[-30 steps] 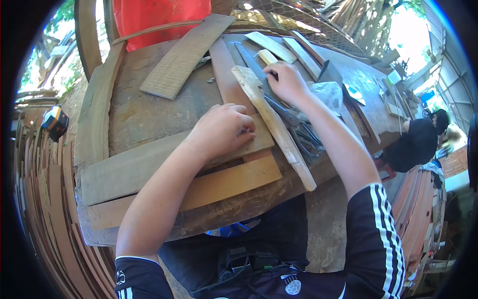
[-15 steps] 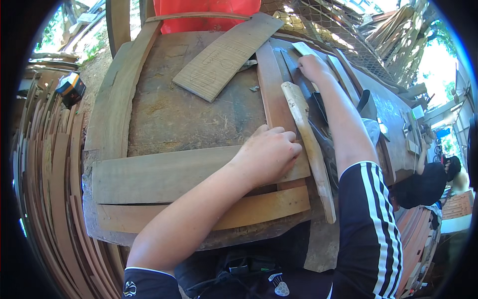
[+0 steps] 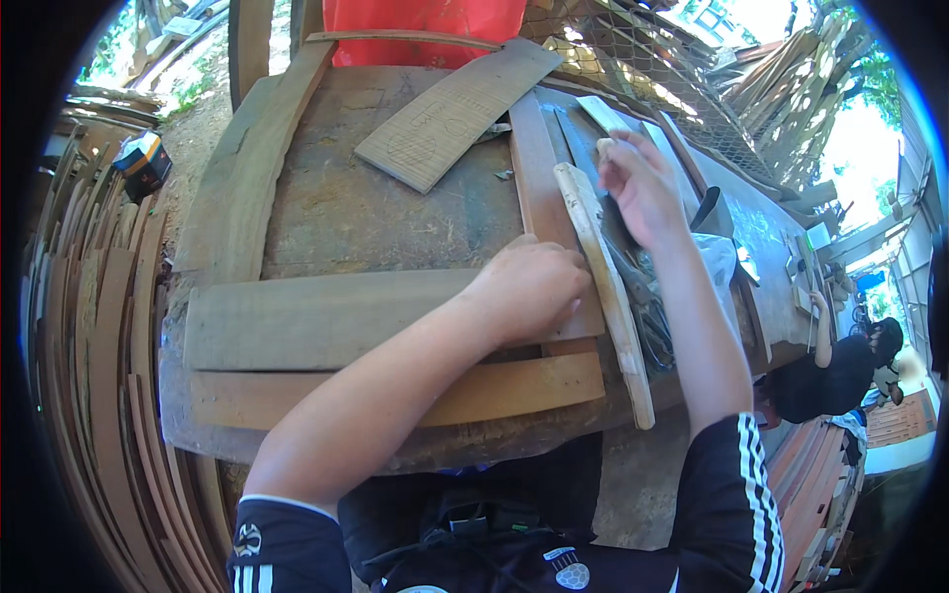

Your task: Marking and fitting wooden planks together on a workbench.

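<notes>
My left hand (image 3: 534,287) is closed, its knuckles up, over the right end of a grey-brown wooden board (image 3: 316,321); what its fingers hold, if anything, is hidden. Past the far end of a pale, rough wooden stick (image 3: 608,287), my right hand (image 3: 643,188) is raised with curled fingers. A small pale bit shows at its fingertips, too blurred to name. Below that hand lie a saw-like blade (image 3: 571,138) and dark metal tools (image 3: 647,306). A reddish plank (image 3: 539,183) runs away from me beside the left hand. A curved strip (image 3: 494,390) lies along the near edge.
A board with drawn markings (image 3: 460,114) lies slanted across the worktable (image 3: 395,222). Curved pieces (image 3: 237,188) line its left side. Behind stands something red (image 3: 425,30) beside wire mesh (image 3: 633,69). Stacked planks (image 3: 94,376) flank the left; another person (image 3: 830,376) is at far right.
My right hand has drawn back toward me from the pale strip at the far end, and its fingers have lifted and curled. The left hand has stayed at the board's end.
</notes>
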`<act>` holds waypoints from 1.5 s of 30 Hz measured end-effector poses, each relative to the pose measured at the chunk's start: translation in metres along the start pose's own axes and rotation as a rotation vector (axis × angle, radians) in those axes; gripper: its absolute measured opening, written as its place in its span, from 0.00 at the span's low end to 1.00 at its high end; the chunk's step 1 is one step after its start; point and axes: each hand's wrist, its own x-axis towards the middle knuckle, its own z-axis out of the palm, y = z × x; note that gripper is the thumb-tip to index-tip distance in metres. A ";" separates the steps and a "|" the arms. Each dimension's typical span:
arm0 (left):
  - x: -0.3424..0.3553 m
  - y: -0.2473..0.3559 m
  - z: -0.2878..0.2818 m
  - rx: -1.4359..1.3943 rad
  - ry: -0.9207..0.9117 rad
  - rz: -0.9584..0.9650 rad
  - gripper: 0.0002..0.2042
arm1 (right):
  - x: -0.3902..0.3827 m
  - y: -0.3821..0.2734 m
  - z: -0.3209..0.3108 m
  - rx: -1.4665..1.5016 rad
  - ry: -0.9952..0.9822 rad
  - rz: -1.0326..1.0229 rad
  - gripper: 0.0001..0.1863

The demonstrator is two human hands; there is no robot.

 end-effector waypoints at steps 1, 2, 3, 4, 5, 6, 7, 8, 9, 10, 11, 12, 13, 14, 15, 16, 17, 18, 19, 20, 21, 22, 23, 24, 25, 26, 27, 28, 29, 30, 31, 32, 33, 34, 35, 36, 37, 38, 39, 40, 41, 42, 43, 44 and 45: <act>0.001 -0.001 -0.005 -0.025 -0.047 -0.012 0.07 | -0.026 -0.004 0.019 0.011 -0.027 0.030 0.11; -0.005 -0.005 -0.013 -0.038 -0.100 -0.051 0.06 | -0.051 -0.006 0.038 -0.040 -0.042 0.064 0.10; -0.005 -0.005 -0.020 -0.013 -0.101 -0.094 0.06 | -0.075 -0.009 0.053 -0.096 -0.058 0.093 0.09; -0.002 -0.004 -0.026 -0.021 -0.126 -0.151 0.06 | -0.095 -0.008 0.063 -0.266 -0.013 -0.027 0.07; -0.002 -0.003 -0.034 -0.030 -0.144 -0.194 0.06 | -0.113 -0.012 0.067 -0.440 0.044 -0.163 0.05; -0.014 -0.010 -0.039 0.009 -0.138 -0.247 0.06 | -0.132 -0.015 0.076 -0.475 0.065 -0.252 0.04; -0.027 -0.021 -0.041 0.186 0.001 -0.225 0.06 | -0.149 -0.017 0.082 -0.513 0.093 -0.347 0.04; -0.040 -0.026 -0.048 0.368 0.131 -0.197 0.06 | -0.164 -0.015 0.083 -0.476 0.087 -0.434 0.04; -0.057 -0.027 -0.064 0.343 0.180 -0.273 0.07 | -0.177 -0.015 0.080 -0.446 0.099 -0.516 0.05; -0.081 -0.026 -0.082 0.309 0.225 -0.341 0.08 | -0.188 -0.013 0.079 -0.401 0.082 -0.493 0.05; -0.108 -0.024 -0.108 0.328 0.283 -0.339 0.10 | -0.198 -0.011 0.079 -0.357 0.075 -0.469 0.05; -0.138 -0.023 -0.130 0.341 0.378 -0.445 0.12 | -0.202 -0.004 0.074 -0.412 0.053 -0.447 0.05; -0.169 -0.027 -0.146 0.304 0.459 -0.647 0.14 | -0.205 -0.002 0.077 -0.481 0.049 -0.447 0.05; -0.205 -0.034 -0.157 0.423 0.550 -0.801 0.17 | -0.207 0.003 0.081 -0.490 0.046 -0.420 0.05; -0.231 -0.025 -0.176 0.434 0.443 -0.997 0.19 | -0.207 0.009 0.086 -0.495 0.040 -0.390 0.05; -0.250 -0.015 -0.192 0.445 0.334 -1.186 0.21 | -0.206 0.013 0.090 -0.487 0.052 -0.383 0.05; -0.271 -0.015 -0.192 0.330 0.312 -1.283 0.23 | -0.205 0.017 0.094 -0.609 -0.011 -0.417 0.06; -0.293 -0.009 -0.192 0.228 0.296 -1.397 0.26 | -0.203 0.022 0.105 -0.715 -0.095 -0.452 0.06; -0.301 -0.008 -0.187 0.229 0.283 -1.391 0.26 | -0.200 0.025 0.114 -0.713 -0.084 -0.444 0.06; -0.304 -0.009 -0.181 0.101 0.291 -1.328 0.31 | -0.198 0.029 0.123 -0.781 -0.145 -0.534 0.06; -0.309 -0.010 -0.171 -0.029 0.295 -1.262 0.36 | -0.198 0.034 0.130 -0.851 -0.208 -0.622 0.06; -0.321 -0.016 -0.151 0.169 0.461 -1.158 0.33 | -0.198 0.040 0.137 -0.858 -0.196 -0.610 0.06; -0.319 -0.013 -0.149 0.150 0.441 -1.143 0.33 | -0.200 0.045 0.140 -0.890 -0.191 -0.656 0.06; -0.316 -0.010 -0.148 0.111 0.458 -1.204 0.31 | -0.205 0.050 0.140 -0.923 -0.188 -0.699 0.06; -0.314 -0.009 -0.146 0.075 0.479 -1.266 0.30 | -0.208 0.054 0.140 -0.941 -0.170 -0.684 0.06; -0.315 -0.007 -0.142 0.126 0.556 -1.236 0.29 | -0.213 0.057 0.140 -0.912 -0.139 -0.645 0.06; -0.315 -0.004 -0.139 0.107 0.536 -1.224 0.29 | -0.217 0.060 0.138 -0.884 -0.108 -0.605 0.06; -0.314 0.001 -0.140 0.156 0.557 -1.229 0.28 | -0.220 0.062 0.138 -0.877 -0.088 -0.598 0.06; -0.311 0.003 -0.138 0.193 0.573 -1.228 0.28 | -0.222 0.062 0.136 -0.902 -0.063 -0.579 0.06; -0.309 0.006 -0.138 0.149 0.543 -1.240 0.27 | -0.224 0.062 0.134 -0.884 -0.053 -0.572 0.06; -0.309 0.014 -0.140 0.111 0.513 -1.255 0.27 | -0.225 0.061 0.132 -0.861 -0.046 -0.567 0.06; -0.306 0.025 -0.144 0.060 0.470 -1.320 0.26 | -0.225 0.059 0.129 -0.880 -0.043 -0.595 0.06; -0.319 0.026 -0.137 0.111 0.512 -1.196 0.25 | -0.229 0.057 0.127 -0.905 -0.025 -0.573 0.06; -0.313 0.039 -0.139 0.075 0.478 -1.262 0.24 | -0.231 0.052 0.122 -0.885 -0.045 -0.539 0.05; -0.309 0.051 -0.137 -0.011 0.477 -1.315 0.22 | -0.232 0.050 0.116 -0.861 -0.064 -0.509 0.05; -0.318 0.055 -0.137 -0.009 0.424 -1.291 0.20 | -0.235 0.047 0.110 -0.868 -0.079 -0.494 0.05; -0.320 0.063 -0.132 -0.036 0.409 -1.284 0.20 | -0.238 0.043 0.105 -0.891 -0.068 -0.477 0.05; -0.323 0.075 -0.130 -0.139 0.461 -1.286 0.18 | -0.242 0.041 0.102 -0.871 -0.085 -0.457 0.06; -0.326 0.085 -0.129 -0.242 0.514 -1.287 0.17 | -0.245 0.040 0.099 -0.850 -0.101 -0.436 0.06; -0.328 0.093 -0.129 -0.261 0.499 -1.297 0.17 | -0.250 0.040 0.095 -0.862 -0.102 -0.415 0.06; -0.330 0.098 -0.129 -0.375 0.526 -1.319 0.16 | -0.253 0.039 0.090 -0.853 -0.095 -0.439 0.06; -0.332 0.102 -0.127 -0.487 0.554 -1.341 0.16 | -0.256 0.039 0.086 -0.844 -0.088 -0.464 0.06; -0.342 0.101 -0.127 -0.495 0.541 -1.354 0.16 | -0.259 0.038 0.085 -0.846 -0.090 -0.445 0.06; -0.356 0.096 -0.129 -0.544 0.549 -1.307 0.17 | -0.259 0.035 0.084 -0.846 -0.102 -0.456 0.06; -0.365 0.090 -0.128 -0.599 0.557 -1.256 0.18 | -0.260 0.035 0.082 -0.852 -0.112 -0.467 0.06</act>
